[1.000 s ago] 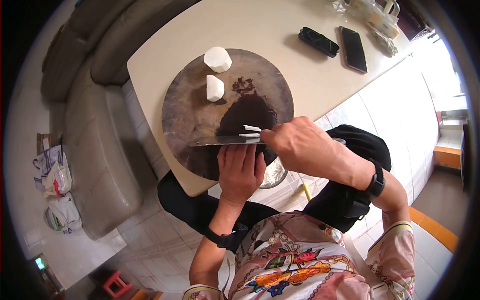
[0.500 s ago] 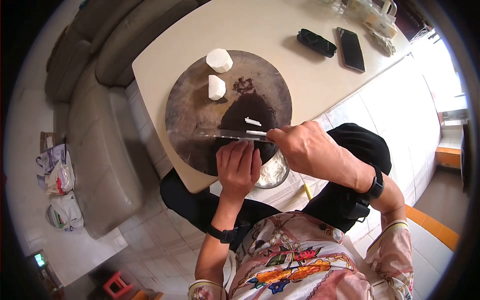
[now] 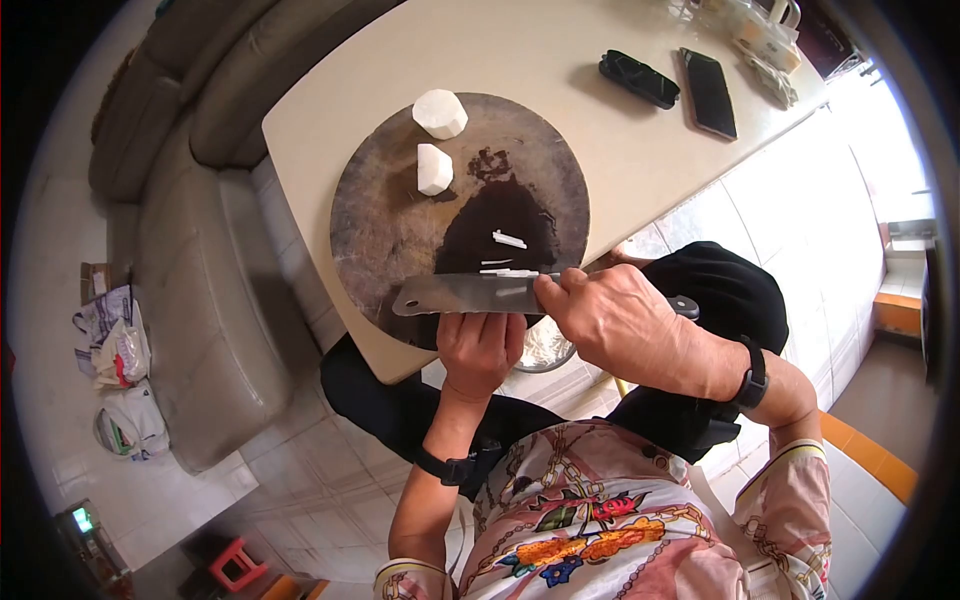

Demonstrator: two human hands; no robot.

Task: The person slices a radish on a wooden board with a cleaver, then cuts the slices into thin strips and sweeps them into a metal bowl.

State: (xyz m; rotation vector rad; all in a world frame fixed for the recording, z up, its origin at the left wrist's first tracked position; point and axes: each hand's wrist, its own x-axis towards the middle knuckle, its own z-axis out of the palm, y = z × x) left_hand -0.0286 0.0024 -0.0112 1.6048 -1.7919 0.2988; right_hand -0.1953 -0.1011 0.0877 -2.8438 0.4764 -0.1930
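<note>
My right hand is closed round the handle of a cleaver, whose broad blade is tipped so that its flat side shows. Just below the blade, my left hand has its fingers bent and pressed together, the tips hidden under the steel, so I cannot make out what they hold. Thin white strips lie along the blade's far edge, and a few more white sticks sit farther up the round wooden chopping board. Two peeled white vegetable chunks, radish-like, rest at its far left.
A bowl of white shreds stands below the board's near edge, partly covered by my hands. On the pale table lie a black case and a phone. A grey sofa is on the left.
The cleaver has turned from edge-on to showing its flat side and come slightly nearer me. My right hand moved a little with it, and the left fingertips are now covered by the blade.
</note>
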